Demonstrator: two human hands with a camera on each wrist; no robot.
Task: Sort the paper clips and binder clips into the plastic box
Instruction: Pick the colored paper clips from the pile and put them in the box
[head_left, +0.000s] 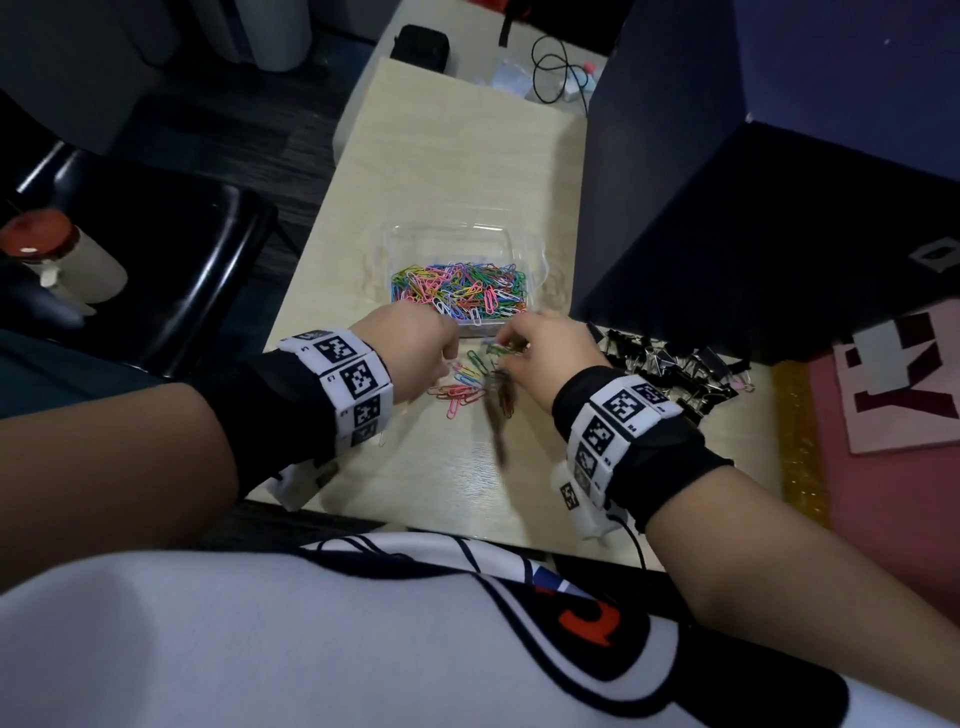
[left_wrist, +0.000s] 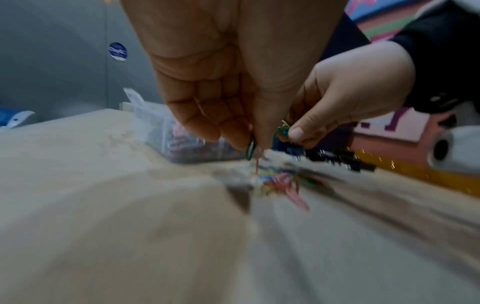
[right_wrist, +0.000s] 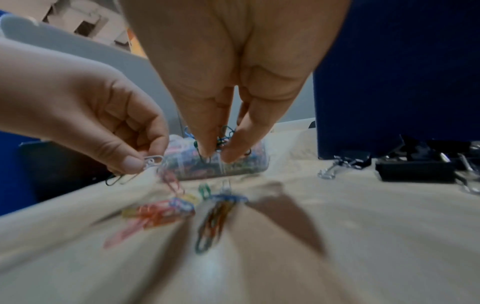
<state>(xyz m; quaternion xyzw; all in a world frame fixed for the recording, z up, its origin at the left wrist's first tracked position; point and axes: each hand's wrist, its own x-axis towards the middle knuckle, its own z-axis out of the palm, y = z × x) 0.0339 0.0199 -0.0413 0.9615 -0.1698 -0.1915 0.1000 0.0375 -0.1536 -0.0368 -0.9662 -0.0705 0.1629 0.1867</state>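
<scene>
A clear plastic box (head_left: 535, 260) on the table holds a heap of coloured paper clips (head_left: 460, 290). A small scatter of loose paper clips (head_left: 464, 387) lies on the table just in front of it, between my hands. My left hand (head_left: 410, 349) hovers above the scatter and pinches a few paper clips (right_wrist: 149, 162) between thumb and fingers. My right hand (head_left: 545, 351) does the same, its thumb and fingers pinching a bunch of paper clips (right_wrist: 223, 137). A pile of black binder clips (head_left: 670, 366) lies to the right of my right hand.
A dark blue partition (head_left: 727, 182) stands to the right of the box. Cables and a black pouch (head_left: 420, 47) sit at the table's far end. A black chair (head_left: 156, 260) with a bottle (head_left: 67, 254) is off the table's left edge. A pink mat (head_left: 893, 467) lies on the right.
</scene>
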